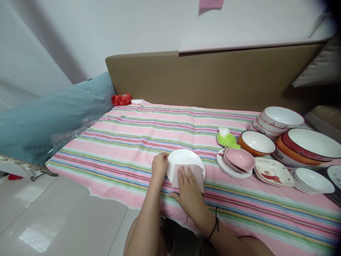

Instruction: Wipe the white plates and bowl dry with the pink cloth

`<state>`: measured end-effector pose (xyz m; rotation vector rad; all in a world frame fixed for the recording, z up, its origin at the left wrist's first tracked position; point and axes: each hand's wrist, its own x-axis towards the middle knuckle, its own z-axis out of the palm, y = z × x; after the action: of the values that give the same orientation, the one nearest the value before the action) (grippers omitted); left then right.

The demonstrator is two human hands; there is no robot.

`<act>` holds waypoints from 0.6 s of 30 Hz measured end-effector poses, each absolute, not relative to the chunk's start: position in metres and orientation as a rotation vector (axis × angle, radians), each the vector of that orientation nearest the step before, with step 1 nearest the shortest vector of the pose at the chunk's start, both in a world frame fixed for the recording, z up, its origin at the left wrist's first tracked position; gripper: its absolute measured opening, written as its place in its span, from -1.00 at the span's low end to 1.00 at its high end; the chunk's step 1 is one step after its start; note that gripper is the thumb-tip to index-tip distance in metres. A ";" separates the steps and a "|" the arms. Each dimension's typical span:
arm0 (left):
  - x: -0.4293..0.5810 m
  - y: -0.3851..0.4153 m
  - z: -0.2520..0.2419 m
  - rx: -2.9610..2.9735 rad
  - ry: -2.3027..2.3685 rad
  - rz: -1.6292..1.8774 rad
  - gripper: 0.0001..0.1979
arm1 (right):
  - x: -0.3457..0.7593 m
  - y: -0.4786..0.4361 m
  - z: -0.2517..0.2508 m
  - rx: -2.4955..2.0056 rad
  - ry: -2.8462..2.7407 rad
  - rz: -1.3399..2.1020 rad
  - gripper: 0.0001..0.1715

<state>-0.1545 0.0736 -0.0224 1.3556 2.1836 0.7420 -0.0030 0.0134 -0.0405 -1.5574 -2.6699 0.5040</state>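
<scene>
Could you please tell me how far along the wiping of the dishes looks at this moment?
Nothing shows as finished: no wiped pile stands apart. In hand is one white plate; the left hand steadies its rim while the right hand presses a white cloth flat on it. Left, seemingly, are the pink bowls, the orange bowl and the stacked bowls to the right.

Head view, looking forward and down over my own hands

The camera rides on my head, tilted down at the striped cloth (pixel 128 149), close above my fingers (pixel 186 176); beyond my fingertips it reaches the brown headboard (pixel 213 78), and dishes (pixel 282 142) sit off to their right. Only this one view.
</scene>
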 end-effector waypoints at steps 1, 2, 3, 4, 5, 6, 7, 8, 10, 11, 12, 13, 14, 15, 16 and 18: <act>-0.155 0.073 -0.022 1.362 2.172 0.745 -0.66 | -0.002 0.014 -0.039 -1.696 -2.637 0.486 0.12; -0.156 0.073 -0.023 1.369 2.161 0.751 -0.66 | -0.002 0.013 -0.038 -1.816 -2.606 0.470 0.16; -0.156 0.073 -0.023 1.376 2.152 0.758 -0.66 | -0.002 0.011 -0.038 -1.901 -2.587 0.462 0.18; -0.157 0.073 -0.023 1.380 2.145 0.764 -0.66 | -0.002 0.007 -0.037 -1.934 -2.588 0.470 0.19; -0.157 0.073 -0.023 1.379 2.140 0.767 -0.66 | -0.002 0.002 -0.037 -1.903 -2.610 0.494 0.18; -0.157 0.074 -0.023 1.371 2.139 0.766 -0.66 | -0.002 -0.002 -0.037 -1.806 -2.645 0.532 0.16; -0.158 0.074 -0.023 1.361 2.141 0.761 -0.67 | -0.002 -0.004 -0.037 -1.662 -2.683 0.582 0.13; -0.157 0.074 -0.022 1.351 2.145 0.757 -0.67 | -0.002 -0.005 -0.036 -1.499 -2.712 0.639 0.11; -0.157 0.075 -0.020 1.341 2.146 0.760 -0.69 | -0.002 0.000 -0.036 -1.217 -2.737 0.735 0.09; -0.158 0.075 -0.018 1.340 2.142 0.767 -0.69 | -0.002 0.005 -0.036 -1.148 -2.739 0.764 0.09; -0.158 0.075 -0.017 1.336 2.137 0.774 -0.70 | -0.001 0.011 -0.037 -1.136 -2.734 0.777 0.10; -0.158 0.075 -0.017 1.329 2.129 0.782 -0.71 | -0.001 0.017 -0.038 -1.175 -2.719 0.769 0.11; -0.159 0.074 -0.017 1.322 2.119 0.792 -0.71 | -0.001 0.022 -0.040 -1.252 -2.692 0.741 0.13; -0.160 0.074 -0.018 1.318 2.105 0.802 -0.71 | 0.000 0.027 -0.043 -1.346 -2.655 0.702 0.15; -0.161 0.074 -0.020 1.320 2.088 0.815 -0.72 | 0.000 0.031 -0.045 -1.440 -2.614 0.665 0.17; -0.164 0.075 -0.023 1.327 2.052 0.861 -0.72 | 0.003 0.035 -0.048 -1.562 -2.557 0.638 0.18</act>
<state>-0.1638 0.0747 -0.0230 1.3270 2.0517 0.8609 0.0029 0.0353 -0.0483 -1.5617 -2.5573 0.6376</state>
